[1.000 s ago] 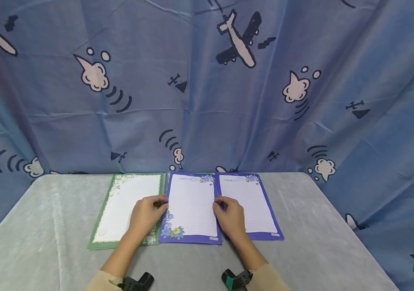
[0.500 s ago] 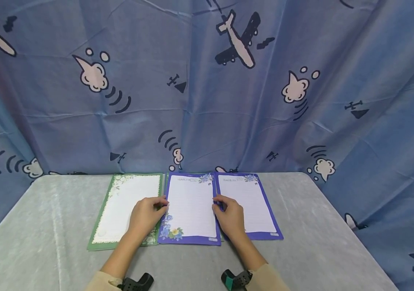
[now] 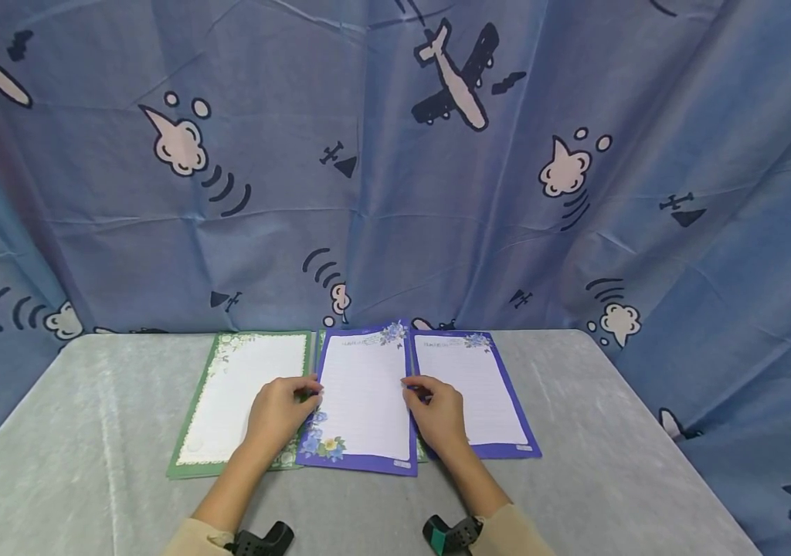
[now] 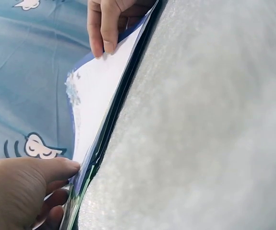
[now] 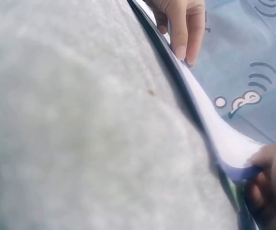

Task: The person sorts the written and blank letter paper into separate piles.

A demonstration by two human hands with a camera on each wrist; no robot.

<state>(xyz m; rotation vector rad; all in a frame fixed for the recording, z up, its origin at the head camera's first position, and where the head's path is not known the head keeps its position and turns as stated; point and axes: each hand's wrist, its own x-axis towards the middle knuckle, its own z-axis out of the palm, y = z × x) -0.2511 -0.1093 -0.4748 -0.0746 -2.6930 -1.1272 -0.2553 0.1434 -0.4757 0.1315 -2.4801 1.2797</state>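
Observation:
A purple-bordered sheet of stationery paper [image 3: 364,398] with blue flowers lies in the middle of the head view, its near and far edges slightly askew. My left hand [image 3: 279,409] pinches its left edge between thumb and fingers. At its right edge my right hand [image 3: 439,413] pinches it the same way. In the right wrist view the sheet [image 5: 229,143] bends upward near the right hand [image 5: 274,182]. From the left wrist, the left thumb lies on top of the paper [image 4: 99,91], with curled fingers below the edge.
Green-bordered sheets [image 3: 249,394] lie to the left, partly under the left hand. Another purple-bordered sheet [image 3: 500,409] lies to the right. Green edges show beneath the middle sheet. A grey cloth-covered table [image 3: 611,479] bears them all, with a blue patterned curtain [image 3: 284,255] behind.
The middle sheet has shifted slightly left and toward me and turned a little, its far right corner rising. My right hand has moved slightly left; the left hand has barely moved.

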